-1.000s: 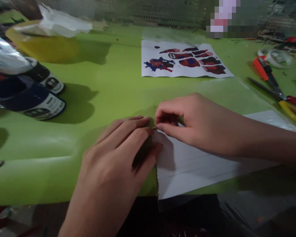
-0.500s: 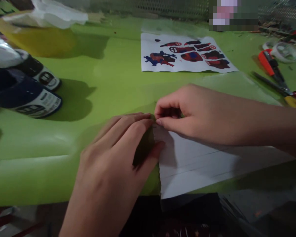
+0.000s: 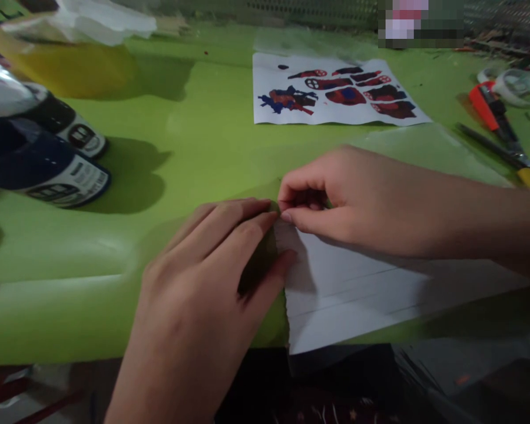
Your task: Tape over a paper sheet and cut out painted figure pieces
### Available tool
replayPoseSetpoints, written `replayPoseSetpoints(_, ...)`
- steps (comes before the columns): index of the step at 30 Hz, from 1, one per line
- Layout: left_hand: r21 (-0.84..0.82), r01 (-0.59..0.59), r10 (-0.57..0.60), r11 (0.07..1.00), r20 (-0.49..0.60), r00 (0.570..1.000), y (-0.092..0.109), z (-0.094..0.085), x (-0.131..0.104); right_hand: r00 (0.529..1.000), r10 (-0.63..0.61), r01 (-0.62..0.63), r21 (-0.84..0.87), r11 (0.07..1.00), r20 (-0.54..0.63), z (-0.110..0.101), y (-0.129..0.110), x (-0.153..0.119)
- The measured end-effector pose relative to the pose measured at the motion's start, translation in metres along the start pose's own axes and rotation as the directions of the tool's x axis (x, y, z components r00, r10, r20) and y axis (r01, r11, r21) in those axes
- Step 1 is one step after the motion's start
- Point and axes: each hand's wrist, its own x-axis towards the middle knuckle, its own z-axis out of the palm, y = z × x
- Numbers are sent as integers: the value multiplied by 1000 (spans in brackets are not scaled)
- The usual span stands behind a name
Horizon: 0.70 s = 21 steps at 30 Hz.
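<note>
A white sheet of paper (image 3: pixel 353 300) with faint ruled lines and a rough left edge lies on the green tabletop, its near corner at the table's front edge. My right hand (image 3: pixel 357 203) rests over its far left part, thumb and curled fingers pinched together at the corner. My left hand (image 3: pixel 198 282) lies to the left, thumb on the sheet's left edge and fingers stretched towards the same corner. Its thumb and fingers are apart. The two hands' fingertips nearly meet, which hides the corner itself.
Beyond the hands lies a printed sheet (image 3: pixel 287 62) with dark red and blue shapes. Paint bottles (image 3: pixel 48 168) and a yellow container (image 3: pixel 79 73) stand left. At right are an orange cutter (image 3: pixel 483 106), scissors (image 3: pixel 490 144) and tape rolls (image 3: pixel 519 87).
The view has shifted slightly. The fingers of my left hand have moved a little closer to the pinched corner; my right hand keeps its pinch, and the paper looks unmoved.
</note>
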Motion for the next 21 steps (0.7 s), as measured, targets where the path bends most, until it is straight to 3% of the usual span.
replayPoseSetpoints(12,3,-1,1,1000,-6,1000,1,-1,-1,999,24,-28,-97,995,-45,3,-1,1)
replayPoseSetpoints(21,19,-1,1,1000,19,1000,0,-1,0,997,51,-54,-68,996,-56,4,-1,1)
